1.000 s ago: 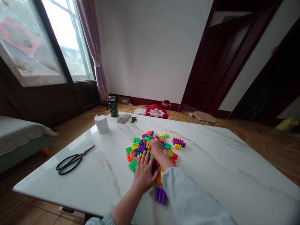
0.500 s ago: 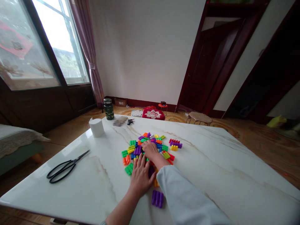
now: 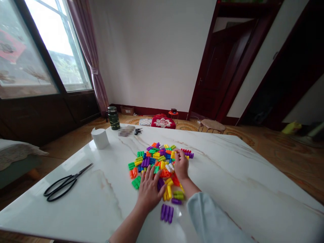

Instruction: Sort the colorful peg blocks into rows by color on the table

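A heap of colourful plastic building blocks (image 3: 159, 157) lies on the white marble-patterned table. My left hand (image 3: 149, 189) rests palm down on the near side of the heap, fingers spread and holding nothing. At the right edge of the heap, my right hand (image 3: 181, 166) is closed with a yellow block (image 3: 173, 154) at its fingertips. Just beyond it sits a row of red and purple blocks (image 3: 188, 154), partly hidden by the hand. Nearest to me is a purple block (image 3: 167, 213), apart from the heap, with a lime green block (image 3: 178, 195) farther up.
Black-handled scissors (image 3: 68, 184) lie at the left of the table (image 3: 227, 189). A white paper roll (image 3: 100, 138), a camouflage-patterned flask (image 3: 113, 118) and keys (image 3: 138, 131) stand or lie toward the far left corner. Past the far edge is a round stool (image 3: 213, 125).
My right hand has lifted off the middle of the heap and moved right, now with a yellow block at its fingers. My left hand stays on the heap. The view has shifted slightly.
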{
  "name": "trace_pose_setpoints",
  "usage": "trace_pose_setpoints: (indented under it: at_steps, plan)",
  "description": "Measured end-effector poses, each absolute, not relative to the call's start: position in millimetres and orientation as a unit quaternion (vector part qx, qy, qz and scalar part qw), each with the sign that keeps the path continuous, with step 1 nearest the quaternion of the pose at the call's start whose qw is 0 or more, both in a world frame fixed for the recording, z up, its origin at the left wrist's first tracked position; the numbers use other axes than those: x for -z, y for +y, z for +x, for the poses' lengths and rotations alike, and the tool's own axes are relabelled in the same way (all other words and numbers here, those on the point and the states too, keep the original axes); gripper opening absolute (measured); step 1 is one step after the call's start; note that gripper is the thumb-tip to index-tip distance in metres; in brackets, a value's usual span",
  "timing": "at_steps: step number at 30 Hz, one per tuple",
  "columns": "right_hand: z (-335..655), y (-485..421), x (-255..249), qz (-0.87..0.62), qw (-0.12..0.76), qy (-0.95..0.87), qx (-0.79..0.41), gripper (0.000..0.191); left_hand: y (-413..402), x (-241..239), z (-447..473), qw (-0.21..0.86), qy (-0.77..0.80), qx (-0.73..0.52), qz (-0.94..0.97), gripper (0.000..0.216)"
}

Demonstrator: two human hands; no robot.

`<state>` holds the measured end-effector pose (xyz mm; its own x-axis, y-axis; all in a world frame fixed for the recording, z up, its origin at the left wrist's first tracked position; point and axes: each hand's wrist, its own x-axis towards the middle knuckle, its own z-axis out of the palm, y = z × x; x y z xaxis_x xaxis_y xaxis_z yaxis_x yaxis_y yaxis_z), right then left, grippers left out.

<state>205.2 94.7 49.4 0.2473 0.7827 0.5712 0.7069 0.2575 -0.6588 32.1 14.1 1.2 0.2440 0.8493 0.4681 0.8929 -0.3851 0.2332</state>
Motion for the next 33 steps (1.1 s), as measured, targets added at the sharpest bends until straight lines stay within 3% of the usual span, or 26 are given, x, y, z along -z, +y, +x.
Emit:
trace_pose_setpoints:
  at_steps: [2, 7, 9, 14, 20, 33]
  plan:
    - [249.0, 90.1, -39.4, -0.661, 0.520, -0.541, -0.019, 0.037, 14.2, -1.3, 32.2, 0.035, -0.553, 0.273, -0.787, 0.059]
    - [327.5, 80.9, -14.5, -0.786, 0.378, -0.488, -0.013, 0.037, 15.3, 0.0, 31.9, 0.034, -0.552, 0.278, -0.785, 0.058]
    - [339.2, 79.6, -6.6, -0.775, 0.377, -0.506, -0.035, 0.037, 15.6, 0.3, 31.8, 0.036, -0.550, 0.276, -0.788, 0.057]
    - [346.2, 79.9, 1.2, -0.749, 0.426, -0.504, -0.056, 0.041, 15.3, 0.0, 31.7, 0.041, -0.550, 0.276, -0.788, 0.057]
    - [343.2, 88.2, -5.9, -0.773, 0.349, -0.526, -0.058, 0.026, 16.1, 1.4, 31.3, 0.039, -0.553, 0.268, -0.788, 0.057]
    - [323.9, 105.1, -29.3, -0.826, 0.215, -0.519, -0.047, 0.031, 14.4, -2.9, 31.9, 0.033, -0.554, 0.264, -0.788, 0.058]
